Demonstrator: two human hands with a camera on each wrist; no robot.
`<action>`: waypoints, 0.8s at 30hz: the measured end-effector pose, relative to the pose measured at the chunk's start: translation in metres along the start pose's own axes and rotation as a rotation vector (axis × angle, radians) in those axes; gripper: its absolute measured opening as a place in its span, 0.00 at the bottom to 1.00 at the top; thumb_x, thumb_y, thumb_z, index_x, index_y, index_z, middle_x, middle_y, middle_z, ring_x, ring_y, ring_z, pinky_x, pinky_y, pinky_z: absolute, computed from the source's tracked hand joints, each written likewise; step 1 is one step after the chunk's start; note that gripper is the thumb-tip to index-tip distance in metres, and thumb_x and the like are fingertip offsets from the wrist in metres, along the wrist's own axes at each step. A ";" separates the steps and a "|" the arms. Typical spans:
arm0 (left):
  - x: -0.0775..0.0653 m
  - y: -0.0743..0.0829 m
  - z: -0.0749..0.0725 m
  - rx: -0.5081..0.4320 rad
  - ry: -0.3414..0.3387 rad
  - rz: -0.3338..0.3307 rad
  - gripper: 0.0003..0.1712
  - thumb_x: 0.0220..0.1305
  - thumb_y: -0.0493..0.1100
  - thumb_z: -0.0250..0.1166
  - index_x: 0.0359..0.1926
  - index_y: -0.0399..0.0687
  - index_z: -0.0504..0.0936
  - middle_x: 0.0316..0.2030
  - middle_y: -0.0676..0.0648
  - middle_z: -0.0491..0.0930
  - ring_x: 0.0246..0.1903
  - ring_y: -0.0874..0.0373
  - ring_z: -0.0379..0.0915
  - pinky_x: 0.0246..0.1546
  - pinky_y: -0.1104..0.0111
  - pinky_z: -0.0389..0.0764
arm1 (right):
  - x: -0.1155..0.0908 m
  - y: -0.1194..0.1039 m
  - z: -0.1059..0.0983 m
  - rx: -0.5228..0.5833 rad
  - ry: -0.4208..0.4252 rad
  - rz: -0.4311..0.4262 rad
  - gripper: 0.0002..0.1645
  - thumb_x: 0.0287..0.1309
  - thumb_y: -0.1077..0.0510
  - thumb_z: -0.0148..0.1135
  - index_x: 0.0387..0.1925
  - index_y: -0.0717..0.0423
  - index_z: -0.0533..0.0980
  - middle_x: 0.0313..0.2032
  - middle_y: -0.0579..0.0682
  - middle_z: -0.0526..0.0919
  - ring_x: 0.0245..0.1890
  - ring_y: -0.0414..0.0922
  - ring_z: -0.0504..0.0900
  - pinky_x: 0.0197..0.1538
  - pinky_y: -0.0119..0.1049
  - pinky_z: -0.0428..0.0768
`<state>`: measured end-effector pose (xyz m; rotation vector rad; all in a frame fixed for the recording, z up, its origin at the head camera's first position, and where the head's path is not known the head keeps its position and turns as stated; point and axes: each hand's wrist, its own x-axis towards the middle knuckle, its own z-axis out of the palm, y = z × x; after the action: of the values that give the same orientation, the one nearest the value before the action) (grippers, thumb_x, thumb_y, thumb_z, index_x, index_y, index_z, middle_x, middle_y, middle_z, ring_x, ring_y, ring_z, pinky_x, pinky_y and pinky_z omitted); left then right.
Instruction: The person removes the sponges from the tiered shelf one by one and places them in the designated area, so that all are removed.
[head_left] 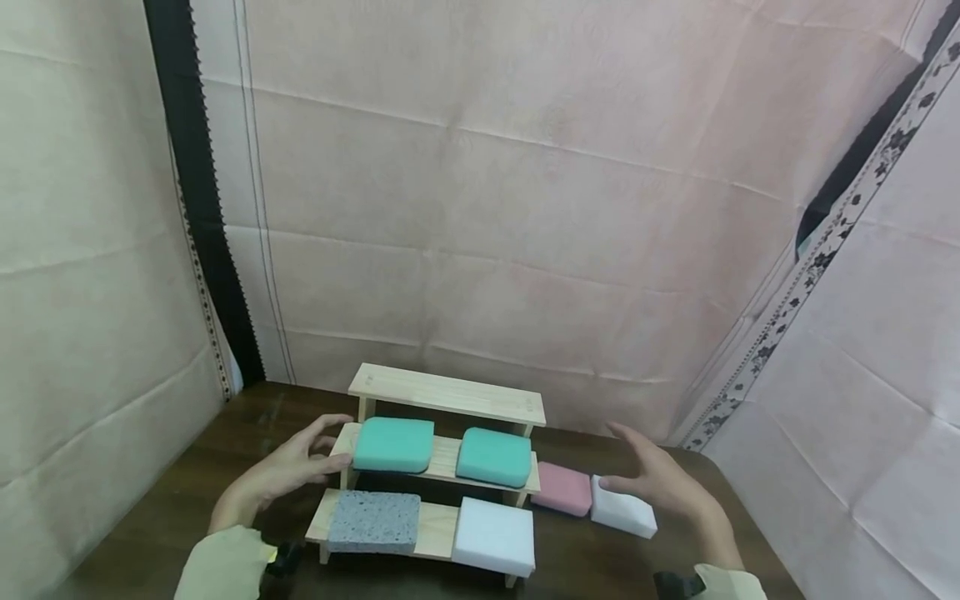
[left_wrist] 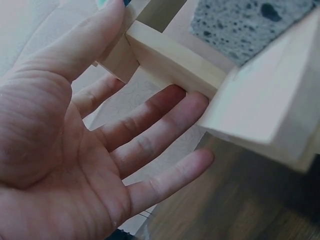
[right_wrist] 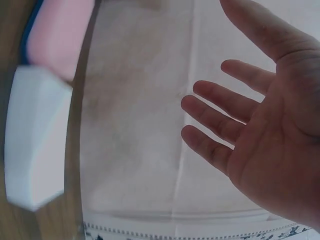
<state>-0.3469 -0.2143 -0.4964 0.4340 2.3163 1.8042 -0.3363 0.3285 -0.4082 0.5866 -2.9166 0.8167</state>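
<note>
A three-tier wooden stand sits on the table. Two teal sponge-like blocks lie on its middle tier, one at each end. Below them, the bottom tier bears a grey speckled block on the left and a white block on the right. My left hand is at the stand's left end, fingers spread and loosely bent, fingertips against or very close to the wood. Held above the table at the right, my right hand has its fingers apart and nothing in them.
Right of the stand, a pink block and another white block lie end to end on the dark wooden table. Pale cloth hangs behind the table and along both sides.
</note>
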 end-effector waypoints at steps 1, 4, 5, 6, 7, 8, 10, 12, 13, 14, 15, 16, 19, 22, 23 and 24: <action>0.000 0.000 -0.001 -0.003 -0.004 0.004 0.41 0.70 0.47 0.65 0.75 0.47 0.53 0.58 0.31 0.71 0.52 0.42 0.76 0.49 0.42 0.79 | 0.002 -0.003 0.003 0.004 0.006 -0.008 0.57 0.54 0.37 0.73 0.74 0.61 0.57 0.72 0.63 0.62 0.70 0.66 0.62 0.65 0.66 0.64; 0.000 -0.002 -0.001 -0.005 -0.020 0.020 0.41 0.71 0.46 0.64 0.76 0.47 0.52 0.58 0.31 0.71 0.53 0.42 0.75 0.49 0.42 0.79 | 0.009 -0.011 0.011 0.046 0.014 -0.011 0.56 0.54 0.40 0.74 0.75 0.59 0.57 0.72 0.62 0.62 0.69 0.65 0.63 0.65 0.65 0.65; 0.001 -0.002 -0.001 -0.004 -0.022 0.023 0.41 0.71 0.46 0.64 0.76 0.47 0.52 0.58 0.31 0.71 0.53 0.42 0.75 0.49 0.42 0.79 | 0.010 -0.013 0.014 0.065 0.013 -0.010 0.56 0.54 0.41 0.74 0.75 0.57 0.57 0.72 0.62 0.62 0.69 0.65 0.63 0.65 0.65 0.65; 0.000 -0.003 -0.002 -0.002 -0.023 0.025 0.41 0.71 0.46 0.64 0.76 0.47 0.52 0.58 0.31 0.71 0.53 0.42 0.75 0.49 0.42 0.79 | 0.012 -0.015 0.017 0.082 0.013 -0.008 0.56 0.54 0.42 0.75 0.75 0.56 0.57 0.72 0.61 0.62 0.69 0.65 0.62 0.65 0.65 0.65; 0.000 -0.003 -0.001 -0.001 -0.025 0.026 0.41 0.71 0.46 0.64 0.76 0.47 0.52 0.58 0.32 0.71 0.53 0.42 0.75 0.49 0.42 0.79 | 0.014 -0.017 0.019 0.095 0.012 -0.009 0.55 0.54 0.43 0.75 0.75 0.55 0.57 0.73 0.61 0.62 0.69 0.65 0.62 0.65 0.65 0.65; 0.000 -0.003 -0.001 0.000 -0.025 0.026 0.41 0.71 0.47 0.64 0.76 0.47 0.52 0.57 0.32 0.71 0.53 0.42 0.75 0.49 0.42 0.79 | 0.015 -0.018 0.021 0.108 0.013 -0.006 0.55 0.54 0.44 0.75 0.75 0.53 0.57 0.73 0.61 0.62 0.70 0.65 0.62 0.65 0.66 0.65; -0.001 -0.003 -0.001 -0.003 -0.021 0.024 0.41 0.71 0.47 0.64 0.76 0.47 0.52 0.57 0.32 0.72 0.53 0.42 0.75 0.49 0.42 0.79 | 0.017 -0.021 0.025 0.109 0.019 -0.006 0.54 0.54 0.43 0.75 0.76 0.51 0.58 0.73 0.59 0.62 0.70 0.64 0.61 0.65 0.66 0.64; -0.001 -0.003 0.000 -0.002 -0.016 0.023 0.41 0.70 0.47 0.64 0.76 0.47 0.52 0.57 0.32 0.71 0.53 0.42 0.75 0.49 0.43 0.79 | 0.018 -0.024 0.029 0.107 0.027 -0.005 0.55 0.53 0.40 0.75 0.75 0.49 0.58 0.72 0.58 0.63 0.70 0.63 0.62 0.65 0.65 0.65; -0.001 -0.003 0.001 -0.001 -0.014 0.022 0.41 0.70 0.47 0.64 0.75 0.47 0.53 0.58 0.32 0.71 0.53 0.42 0.75 0.49 0.43 0.79 | 0.018 -0.025 0.030 0.108 0.029 -0.009 0.55 0.52 0.39 0.75 0.75 0.49 0.58 0.72 0.58 0.63 0.70 0.63 0.62 0.65 0.65 0.65; -0.002 -0.003 0.001 -0.002 -0.012 0.021 0.41 0.70 0.47 0.65 0.75 0.47 0.53 0.58 0.32 0.71 0.53 0.42 0.75 0.49 0.43 0.79 | 0.018 -0.026 0.032 0.113 0.034 -0.012 0.56 0.52 0.38 0.75 0.75 0.49 0.58 0.72 0.58 0.64 0.70 0.62 0.63 0.65 0.65 0.65; -0.002 -0.003 0.001 -0.003 -0.012 0.020 0.41 0.70 0.47 0.65 0.75 0.47 0.53 0.58 0.32 0.71 0.54 0.42 0.75 0.49 0.43 0.79 | 0.019 -0.028 0.033 0.115 0.038 -0.019 0.56 0.51 0.38 0.75 0.75 0.49 0.58 0.72 0.58 0.64 0.70 0.62 0.63 0.65 0.64 0.66; -0.002 -0.003 0.001 -0.002 -0.012 0.018 0.41 0.70 0.47 0.65 0.75 0.47 0.53 0.58 0.32 0.71 0.54 0.42 0.75 0.49 0.42 0.79 | 0.019 -0.029 0.035 0.125 0.043 -0.025 0.56 0.51 0.38 0.75 0.75 0.50 0.58 0.72 0.58 0.64 0.69 0.62 0.64 0.64 0.64 0.66; -0.002 -0.003 0.001 -0.003 -0.014 0.017 0.41 0.70 0.47 0.65 0.75 0.46 0.53 0.59 0.32 0.71 0.54 0.41 0.74 0.49 0.42 0.79 | 0.019 -0.034 0.039 0.141 0.050 -0.042 0.55 0.52 0.39 0.75 0.75 0.50 0.59 0.71 0.58 0.65 0.69 0.62 0.64 0.65 0.63 0.66; -0.002 -0.003 0.000 -0.003 -0.018 0.025 0.42 0.71 0.47 0.64 0.76 0.45 0.52 0.59 0.32 0.71 0.54 0.41 0.74 0.49 0.42 0.79 | 0.021 -0.041 0.043 0.154 0.055 -0.044 0.54 0.52 0.40 0.75 0.75 0.48 0.59 0.71 0.55 0.66 0.69 0.60 0.64 0.65 0.61 0.66; -0.002 -0.003 0.000 -0.003 -0.019 0.028 0.42 0.71 0.47 0.64 0.76 0.45 0.52 0.59 0.32 0.70 0.55 0.41 0.74 0.49 0.42 0.79 | 0.021 -0.043 0.044 0.163 0.053 -0.041 0.54 0.52 0.39 0.75 0.75 0.45 0.60 0.71 0.53 0.67 0.70 0.59 0.64 0.66 0.61 0.66; -0.002 -0.003 0.000 -0.003 -0.019 0.030 0.41 0.71 0.47 0.64 0.76 0.46 0.52 0.59 0.32 0.70 0.55 0.41 0.74 0.49 0.42 0.79 | 0.022 -0.045 0.046 0.175 0.050 -0.040 0.53 0.52 0.39 0.75 0.74 0.44 0.60 0.71 0.51 0.67 0.69 0.58 0.65 0.65 0.60 0.66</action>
<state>-0.3456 -0.2156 -0.4994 0.4859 2.3063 1.8090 -0.3375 0.2621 -0.4221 0.6246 -2.7980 1.0725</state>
